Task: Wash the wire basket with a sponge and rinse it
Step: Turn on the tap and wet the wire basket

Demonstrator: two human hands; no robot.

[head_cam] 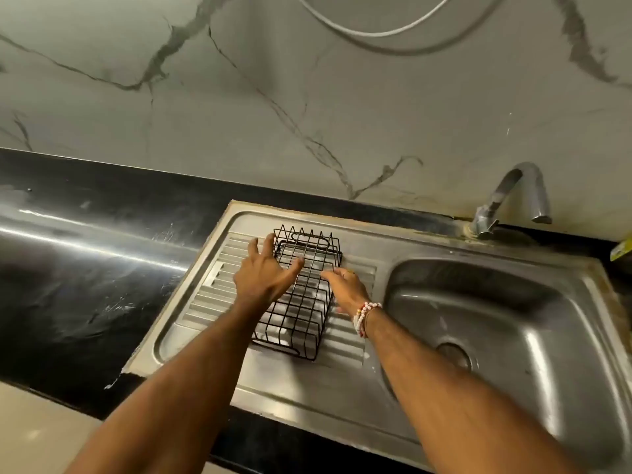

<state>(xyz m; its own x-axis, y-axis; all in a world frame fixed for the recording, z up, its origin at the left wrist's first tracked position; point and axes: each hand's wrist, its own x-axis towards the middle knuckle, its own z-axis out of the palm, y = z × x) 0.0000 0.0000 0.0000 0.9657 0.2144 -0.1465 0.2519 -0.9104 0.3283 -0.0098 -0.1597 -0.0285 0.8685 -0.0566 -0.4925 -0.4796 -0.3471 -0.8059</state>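
Steel drainboard (205, 295) left of the sink bowl (513, 302) carries the black wire basket (301, 316) at its middle; left hand (263, 275) spreads wide over it, right hand (345, 289) reaches open-fingered to its right side.

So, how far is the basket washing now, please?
Nothing looks done yet: no sponge is in view and no water runs from the tap. In hand: the left hand and right hand, both open, are at the wire basket on the drainboard. Left: scrubbing and rinsing.

Head-worn view, steeply down over sink (513, 268)
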